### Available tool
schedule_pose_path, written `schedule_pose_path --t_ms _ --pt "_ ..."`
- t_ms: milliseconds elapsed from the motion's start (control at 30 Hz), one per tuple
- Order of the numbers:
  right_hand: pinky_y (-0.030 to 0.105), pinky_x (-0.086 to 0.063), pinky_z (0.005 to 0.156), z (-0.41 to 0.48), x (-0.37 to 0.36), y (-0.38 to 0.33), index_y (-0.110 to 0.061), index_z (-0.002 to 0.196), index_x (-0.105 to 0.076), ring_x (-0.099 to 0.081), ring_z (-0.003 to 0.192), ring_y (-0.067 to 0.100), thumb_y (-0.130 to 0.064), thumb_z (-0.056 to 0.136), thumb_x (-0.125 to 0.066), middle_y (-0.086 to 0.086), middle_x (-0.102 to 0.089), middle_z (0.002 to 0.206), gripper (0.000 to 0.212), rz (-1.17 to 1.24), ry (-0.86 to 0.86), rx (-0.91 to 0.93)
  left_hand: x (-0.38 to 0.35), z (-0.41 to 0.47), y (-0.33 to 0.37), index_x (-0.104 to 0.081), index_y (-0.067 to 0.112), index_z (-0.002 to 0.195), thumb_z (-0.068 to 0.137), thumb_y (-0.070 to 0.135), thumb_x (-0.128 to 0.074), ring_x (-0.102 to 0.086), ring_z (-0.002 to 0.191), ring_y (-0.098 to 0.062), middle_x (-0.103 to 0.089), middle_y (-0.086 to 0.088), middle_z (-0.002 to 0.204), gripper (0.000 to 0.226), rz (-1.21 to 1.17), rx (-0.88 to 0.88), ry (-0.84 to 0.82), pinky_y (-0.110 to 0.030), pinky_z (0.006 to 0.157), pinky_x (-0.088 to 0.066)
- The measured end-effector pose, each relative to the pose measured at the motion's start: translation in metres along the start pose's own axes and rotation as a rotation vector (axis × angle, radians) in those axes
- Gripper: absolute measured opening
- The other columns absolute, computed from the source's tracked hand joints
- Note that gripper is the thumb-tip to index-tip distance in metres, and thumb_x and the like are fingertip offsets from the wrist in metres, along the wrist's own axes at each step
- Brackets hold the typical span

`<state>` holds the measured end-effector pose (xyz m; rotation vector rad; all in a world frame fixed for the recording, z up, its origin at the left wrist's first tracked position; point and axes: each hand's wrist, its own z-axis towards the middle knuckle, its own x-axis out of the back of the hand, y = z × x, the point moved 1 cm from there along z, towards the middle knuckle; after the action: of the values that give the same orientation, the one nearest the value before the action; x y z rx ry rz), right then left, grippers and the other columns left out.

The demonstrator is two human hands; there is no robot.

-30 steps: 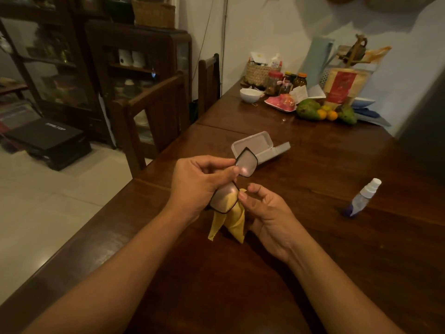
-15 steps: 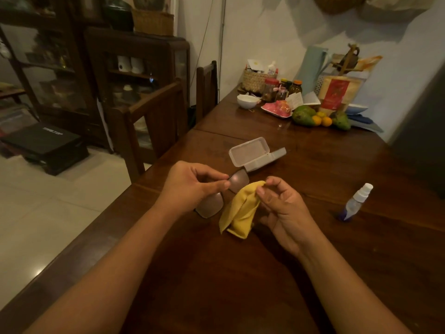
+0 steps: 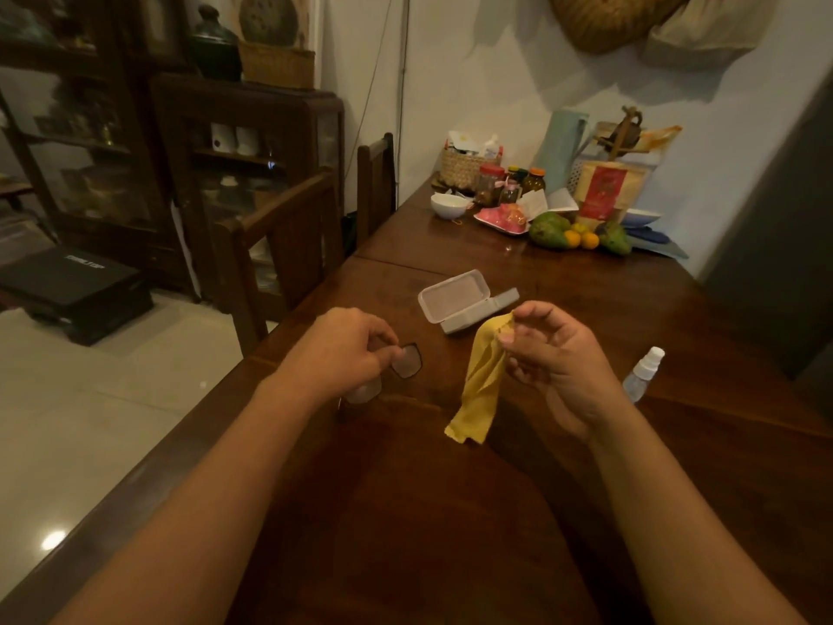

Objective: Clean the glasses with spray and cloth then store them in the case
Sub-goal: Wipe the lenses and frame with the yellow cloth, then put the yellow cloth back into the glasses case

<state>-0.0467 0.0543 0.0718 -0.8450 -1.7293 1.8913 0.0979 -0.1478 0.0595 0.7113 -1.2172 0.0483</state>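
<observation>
My left hand (image 3: 342, 349) pinches the dark-framed glasses (image 3: 405, 360) at the bridge and holds them low over the table; one lens pokes out past my fingers, the other shows below my palm. My right hand (image 3: 554, 354) grips a yellow cloth (image 3: 480, 381) by its top corner, and the cloth hangs down loose, apart from the glasses. The white case (image 3: 464, 300) lies open on the dark wooden table (image 3: 405, 512) just beyond both hands. A small spray bottle (image 3: 642, 374) lies on the table to the right of my right hand.
Wooden chairs (image 3: 279, 245) stand along the table's left edge. At the far end sit a white bowl (image 3: 447, 205), jars, a woven basket, fruit (image 3: 572, 234) and packets against the wall. A dark cabinet stands at the left.
My hands have moved apart: the right hand pulled the cloth off the lenses and to the right, where it now hangs free. The left hand lowered the glasses toward the table.
</observation>
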Motion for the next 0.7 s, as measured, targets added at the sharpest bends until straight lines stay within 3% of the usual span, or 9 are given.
schedule_pose_path --t_ms 100,167,267,367,400,467,533,600,700 --pt "0.033 -0.049 0.073 0.0 0.003 -0.005 -0.019 0.107 -0.065 -0.069 0.084 0.018 -0.002 0.084 -0.072 -0.001 -0.075 0.089 0.029 -0.108 -0.01 0.016 0.006 0.012 0.014 -0.069 0.029 0.113 0.093 0.034 -0.064 -0.056 0.078 -0.004 -0.056 0.018 0.078 0.021 0.105 -0.016 0.007 -0.022 0.067 -0.045" --pt "0.033 -0.054 0.078 0.0 0.006 -0.006 -0.023 0.11 -0.067 -0.072 0.09 0.015 -0.003 0.087 -0.07 -0.001 -0.077 0.095 0.03 -0.178 -0.007 0.031 0.005 0.024 0.024 -0.07 0.028 0.113 0.093 0.03 -0.064 -0.06 0.087 -0.008 -0.067 0.009 0.096 0.021 0.11 -0.023 -0.037 -0.025 0.072 -0.049" --pt "0.036 -0.057 0.091 0.001 0.009 -0.008 -0.031 0.12 -0.067 -0.068 0.107 0.016 -0.006 0.094 -0.064 0.003 -0.072 0.111 0.036 -0.328 -0.011 0.082 -0.003 0.054 0.038 -0.069 0.029 0.116 0.088 0.027 -0.068 -0.063 0.103 -0.015 -0.068 0.003 0.119 0.028 0.143 -0.037 -0.059 -0.031 0.084 -0.052" --pt "0.029 -0.056 0.087 0.002 0.009 -0.009 -0.034 0.126 -0.064 -0.063 0.109 0.013 -0.004 0.099 -0.054 -0.005 -0.064 0.114 0.041 -0.489 -0.003 0.131 -0.014 0.081 0.057 -0.06 0.031 0.127 0.086 0.031 -0.067 -0.054 0.125 -0.024 -0.06 0.001 0.134 0.042 0.28 -0.016 -0.105 -0.057 0.109 -0.036" --pt "0.028 -0.056 0.084 0.003 0.009 -0.009 -0.033 0.127 -0.064 -0.062 0.108 0.012 -0.003 0.101 -0.052 -0.007 -0.061 0.112 0.042 -0.521 -0.008 0.141 -0.019 0.088 0.063 -0.057 0.031 0.13 0.086 0.032 -0.067 -0.051 0.128 -0.025 -0.058 0.0 0.136 0.045 0.305 -0.004 -0.132 -0.061 0.11 -0.029" --pt "0.026 -0.056 0.08 0.003 0.01 -0.01 -0.031 0.12 -0.067 -0.061 0.105 0.01 -0.001 0.101 -0.049 -0.011 -0.059 0.108 0.04 -0.587 -0.016 0.145 -0.032 0.098 0.071 -0.058 0.031 0.13 0.086 0.035 -0.068 -0.054 0.125 -0.025 -0.059 -0.001 0.135 0.046 0.31 -0.002 -0.162 -0.059 0.108 -0.034" --pt "0.018 -0.051 0.073 0.003 0.013 -0.011 -0.03 0.111 -0.07 -0.06 0.1 0.004 0.001 0.1 -0.051 -0.014 -0.061 0.106 0.038 -0.655 -0.006 0.146 -0.043 0.103 0.077 -0.062 0.029 0.126 0.085 0.035 -0.07 -0.059 0.117 -0.024 -0.063 -0.003 0.13 0.041 0.281 0.0 -0.155 -0.045 0.097 -0.048" --pt "0.013 -0.049 0.07 0.004 0.018 -0.012 -0.031 0.104 -0.071 -0.061 0.097 0.001 0.001 0.097 -0.055 -0.016 -0.062 0.103 0.037 -0.693 0.025 0.162 -0.053 0.105 0.08 -0.064 0.026 0.125 0.088 0.033 -0.069 -0.06 0.115 -0.025 -0.064 -0.005 0.127 0.038 0.263 0.029 -0.149 -0.039 0.09 -0.05" --pt "0.025 -0.056 0.082 0.006 0.024 -0.013 -0.041 0.097 -0.068 -0.063 0.102 0.005 -0.004 0.094 -0.065 -0.017 -0.064 0.103 0.038 -0.703 0.067 0.209 -0.062 0.104 0.084 -0.067 0.027 0.122 0.09 0.034 -0.067 -0.058 0.116 -0.026 -0.063 -0.006 0.125 0.033 0.265 0.071 -0.153 -0.04 0.094 -0.049"
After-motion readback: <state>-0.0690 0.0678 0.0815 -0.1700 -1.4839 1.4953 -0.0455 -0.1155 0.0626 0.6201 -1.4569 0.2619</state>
